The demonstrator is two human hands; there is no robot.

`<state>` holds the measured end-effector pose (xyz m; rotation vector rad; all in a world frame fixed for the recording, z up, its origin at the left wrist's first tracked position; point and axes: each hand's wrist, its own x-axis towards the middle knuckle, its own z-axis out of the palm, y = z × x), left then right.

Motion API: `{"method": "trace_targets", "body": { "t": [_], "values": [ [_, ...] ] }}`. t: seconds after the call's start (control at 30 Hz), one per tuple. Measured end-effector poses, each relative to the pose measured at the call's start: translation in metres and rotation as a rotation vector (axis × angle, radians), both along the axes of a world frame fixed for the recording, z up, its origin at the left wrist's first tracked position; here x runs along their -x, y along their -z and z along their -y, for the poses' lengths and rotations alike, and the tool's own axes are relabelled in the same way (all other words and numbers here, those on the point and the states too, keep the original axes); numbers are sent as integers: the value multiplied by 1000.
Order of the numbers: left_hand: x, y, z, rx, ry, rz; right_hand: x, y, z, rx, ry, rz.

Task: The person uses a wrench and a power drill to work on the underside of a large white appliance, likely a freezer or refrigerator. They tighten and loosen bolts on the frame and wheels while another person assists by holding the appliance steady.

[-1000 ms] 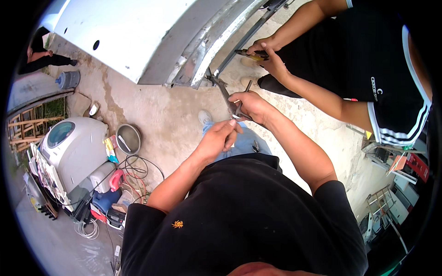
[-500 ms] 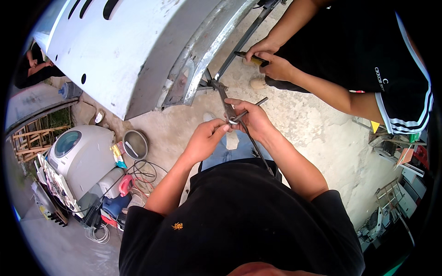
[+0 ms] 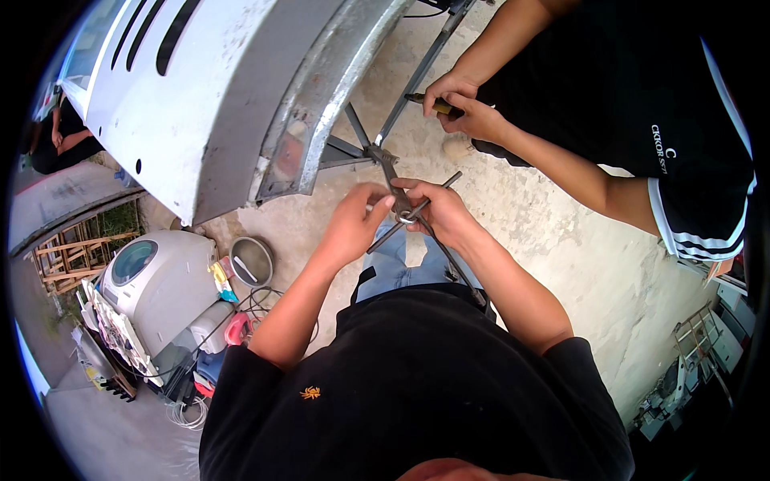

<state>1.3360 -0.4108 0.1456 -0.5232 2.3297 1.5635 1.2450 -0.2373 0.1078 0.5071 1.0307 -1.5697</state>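
Observation:
A dark metal bar [image 3: 386, 169] runs from the joint of a grey frame towards me and ends in a shiny ring [image 3: 407, 216]. My right hand [image 3: 440, 212] is closed around the bar's ring end. A thin straight rod [image 3: 386, 239] crosses at the ring, slanting up over my right fingers. My left hand [image 3: 353, 227] is just left of the bar; its thumb stands apart from its somewhat blurred fingers, with nothing seen in them. From below the right hand, a dark, slender strip [image 3: 457, 263] slopes down to my waist.
A big white slotted panel [image 3: 180, 104] with a metal rim hangs over the grey frame [image 3: 417, 78]. At right, a co-worker [image 3: 609, 104] holds a yellow-and-black tool [image 3: 441, 106]. Lower left are a grey casing with a round window [image 3: 164, 264], a basin [image 3: 252, 262] and cables.
My left thumb and fingers have come off the ring and moved slightly up and left. The rod now sticks out farther at its lower left end. The view has shifted.

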Motion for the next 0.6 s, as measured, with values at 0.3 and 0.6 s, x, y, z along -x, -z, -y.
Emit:
{"method": "trace_targets", "body": {
  "t": [0.3,0.6],
  "values": [
    [-61,18,-18,-426,-259,19,-11,-13,6,-31,71,2],
    [-72,50,-102,-1078,-332,118,-17,-18,8,-45,107,-67]
  ]
}}
